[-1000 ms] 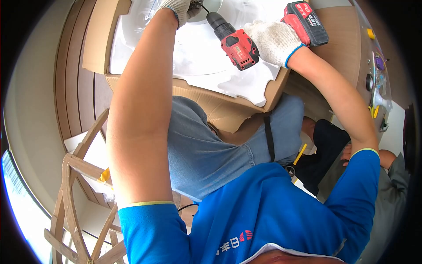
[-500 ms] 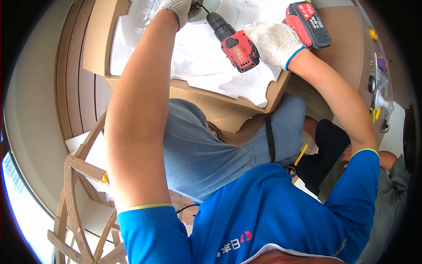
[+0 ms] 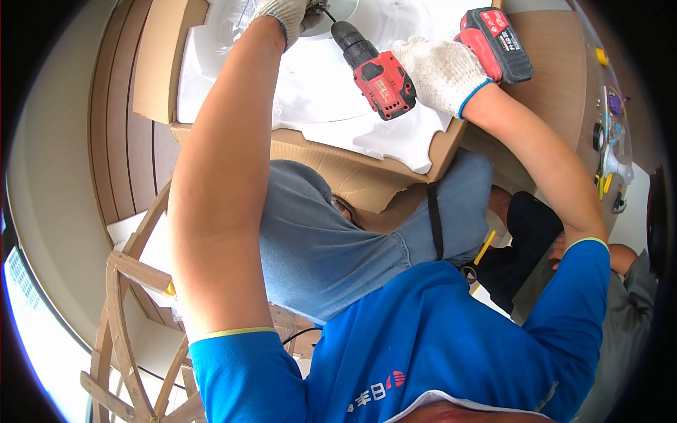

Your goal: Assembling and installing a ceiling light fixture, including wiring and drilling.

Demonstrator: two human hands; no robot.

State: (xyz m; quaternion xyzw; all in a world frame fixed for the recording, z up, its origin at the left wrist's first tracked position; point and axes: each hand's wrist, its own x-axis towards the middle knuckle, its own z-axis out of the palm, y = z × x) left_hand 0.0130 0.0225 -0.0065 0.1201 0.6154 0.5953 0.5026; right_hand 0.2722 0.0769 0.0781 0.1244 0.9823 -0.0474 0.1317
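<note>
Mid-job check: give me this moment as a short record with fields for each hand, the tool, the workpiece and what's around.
Left hand: gloved left hand at the drill's tip, top edge of view; what it touches is unclear.
Right hand: gloved right hand with its grip closed around the drill's handle.
Tool: red cordless drill, bit aimed up-left.
Workpiece: white moulded panel lying in an open cardboard box.
Surroundings: wooden frame lower left; small parts on the right.

Open brown cardboard box [image 3: 331, 166] on lap
</note>
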